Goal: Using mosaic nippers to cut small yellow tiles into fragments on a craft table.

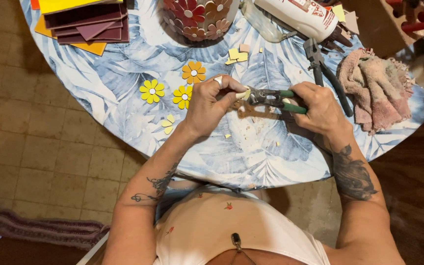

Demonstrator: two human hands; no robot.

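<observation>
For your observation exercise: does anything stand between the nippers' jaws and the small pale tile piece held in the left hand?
Nothing visible does. The left hand pinches the pale tile piece right at the jaws of the green-handled nippers, which the right hand grips. The yellow flowers lie off to the side.

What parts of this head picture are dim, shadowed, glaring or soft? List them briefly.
Head view: even warm light on the round table; a shadow lies on the cloth under the nippers between the left hand and right hand; right corner by the pink rag falls dark; slight sheen on the white bottle; flower tiles sharp, edges bend slightly.
</observation>
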